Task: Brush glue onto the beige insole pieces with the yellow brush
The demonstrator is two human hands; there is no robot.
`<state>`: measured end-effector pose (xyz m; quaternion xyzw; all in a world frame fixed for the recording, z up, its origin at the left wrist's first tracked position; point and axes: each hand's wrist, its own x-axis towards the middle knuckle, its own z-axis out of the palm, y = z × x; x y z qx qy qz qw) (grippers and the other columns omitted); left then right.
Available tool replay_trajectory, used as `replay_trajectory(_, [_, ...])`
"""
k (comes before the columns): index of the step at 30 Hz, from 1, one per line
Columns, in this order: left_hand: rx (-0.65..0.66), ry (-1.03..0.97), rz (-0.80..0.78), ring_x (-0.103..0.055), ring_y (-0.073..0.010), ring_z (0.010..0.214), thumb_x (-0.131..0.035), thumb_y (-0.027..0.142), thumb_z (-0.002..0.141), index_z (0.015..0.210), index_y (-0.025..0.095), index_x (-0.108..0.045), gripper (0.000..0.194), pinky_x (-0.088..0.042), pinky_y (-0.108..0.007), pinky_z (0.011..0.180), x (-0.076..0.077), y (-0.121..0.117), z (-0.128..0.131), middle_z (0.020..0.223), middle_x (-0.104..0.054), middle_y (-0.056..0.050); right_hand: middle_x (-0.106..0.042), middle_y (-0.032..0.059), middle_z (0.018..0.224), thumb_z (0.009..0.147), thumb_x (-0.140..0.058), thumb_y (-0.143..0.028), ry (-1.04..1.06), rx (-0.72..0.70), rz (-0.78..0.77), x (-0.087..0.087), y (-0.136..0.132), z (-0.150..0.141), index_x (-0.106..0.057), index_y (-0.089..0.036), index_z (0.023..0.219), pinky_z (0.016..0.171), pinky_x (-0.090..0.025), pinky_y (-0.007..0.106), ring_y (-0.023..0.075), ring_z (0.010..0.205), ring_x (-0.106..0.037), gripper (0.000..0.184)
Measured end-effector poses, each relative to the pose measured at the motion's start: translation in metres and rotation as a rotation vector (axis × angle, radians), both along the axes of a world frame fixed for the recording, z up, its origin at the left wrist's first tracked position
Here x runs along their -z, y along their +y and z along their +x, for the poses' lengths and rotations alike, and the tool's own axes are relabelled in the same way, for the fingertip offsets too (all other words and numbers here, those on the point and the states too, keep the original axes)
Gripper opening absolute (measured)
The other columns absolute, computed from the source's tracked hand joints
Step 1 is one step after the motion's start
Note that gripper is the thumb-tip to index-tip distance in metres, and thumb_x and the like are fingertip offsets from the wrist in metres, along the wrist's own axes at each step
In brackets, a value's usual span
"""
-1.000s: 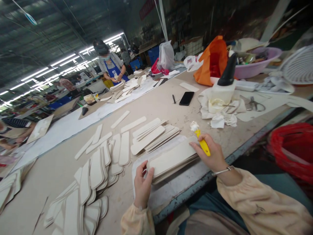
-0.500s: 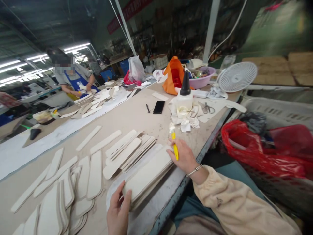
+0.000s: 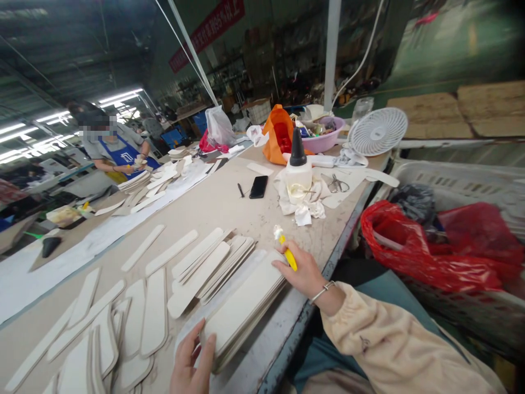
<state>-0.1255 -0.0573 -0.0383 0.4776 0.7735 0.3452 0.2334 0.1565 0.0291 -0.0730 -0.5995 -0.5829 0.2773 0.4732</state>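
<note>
My right hand is closed round a yellow-handled brush with a white, glue-like blob on its tip. Its fingers rest at the far end of a neat stack of off-white strips, by the table's near edge. At the stack's near end, my left hand grips the corner between thumb and fingers. Just left of the stack lie more piled strips. Loose, round-ended pieces overlap further left. Beyond the brush stands a white bottle with a black nozzle, amid crumpled paper.
A black phone, scissors, an orange bag, a lilac basin and a white fan occupy the far table. At right, a crate holds a red bag. A co-worker handles similar pieces at far left.
The camera view has shifted slightly, moving the scene left in the picture. Both hands keep their places at the two ends of the stack, and the brush stays in my right hand.
</note>
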Motion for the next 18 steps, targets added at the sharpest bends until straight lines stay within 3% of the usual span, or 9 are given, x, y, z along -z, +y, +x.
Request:
replay_trajectory(4, [0.093,0.139,0.0,-0.05,-0.0315,0.122,-0.055,0.059,0.075,0.118,0.018,-0.059,0.06,-0.045,-0.046,0.098,-0.005,0.003,-0.007,0.13,-0.053,-0.012,-0.066,0.0026,0.097,0.078,-0.064,-0.026,0.15,0.001,0.095,0.0,-0.001,-0.003,-0.043,-0.025,0.091,0.083,-0.048,0.037,0.0215,0.091,-0.065,0.024])
replay_trajectory(9, [0.282,0.317,0.034,-0.042,-0.0323,0.131,-0.06,0.052,0.074,0.126,0.02,-0.054,0.061,-0.04,-0.049,0.104,-0.035,0.021,-0.006,0.14,-0.049,-0.012,-0.065,0.001,0.1,0.074,-0.071,-0.029,0.549,-0.112,0.069,-0.023,0.002,-0.008,-0.041,-0.025,0.09,0.078,-0.05,0.032,0.0164,0.085,-0.064,0.035])
replay_trajectory(12, [0.424,0.254,0.021,-0.044,-0.0296,0.131,-0.061,0.049,0.075,0.129,0.019,-0.052,0.063,-0.033,-0.047,0.11,-0.057,0.039,0.013,0.138,-0.052,-0.012,-0.064,-0.0011,0.096,0.066,-0.078,-0.028,0.795,-0.228,0.024,-0.049,0.009,-0.004,-0.039,-0.025,0.088,0.074,-0.049,0.027,0.0141,0.083,-0.063,0.044])
replay_trajectory(14, [0.557,0.151,-0.027,-0.05,-0.0282,0.125,-0.062,0.047,0.075,0.126,0.018,-0.055,0.059,-0.036,-0.043,0.108,-0.068,0.05,0.03,0.132,-0.058,-0.011,-0.063,-0.0036,0.089,0.062,-0.081,-0.026,0.916,-0.311,0.009,-0.067,0.015,0.001,-0.038,-0.025,0.087,0.073,-0.048,0.025,0.0127,0.081,-0.062,0.05])
replay_trajectory(16, [0.669,0.006,-0.114,-0.06,-0.0266,0.11,-0.061,0.046,0.078,0.116,0.017,-0.062,0.048,-0.046,-0.038,0.096,-0.074,0.057,0.05,0.117,-0.067,-0.009,-0.061,-0.0053,0.084,0.06,-0.082,-0.026,0.965,-0.381,0.007,-0.082,0.022,0.007,-0.037,-0.025,0.086,0.072,-0.047,0.024,0.0118,0.079,-0.061,0.052])
replay_trajectory(18, [0.682,-0.11,-0.173,-0.064,-0.0239,0.09,-0.058,0.047,0.08,0.101,0.016,-0.068,0.039,-0.051,-0.032,0.079,-0.074,0.057,0.067,0.095,-0.072,-0.007,-0.06,-0.0055,0.082,0.059,-0.082,-0.026,0.946,-0.419,0.025,-0.091,0.031,0.015,-0.038,-0.024,0.085,0.071,-0.047,0.024,0.0116,0.079,-0.06,0.051])
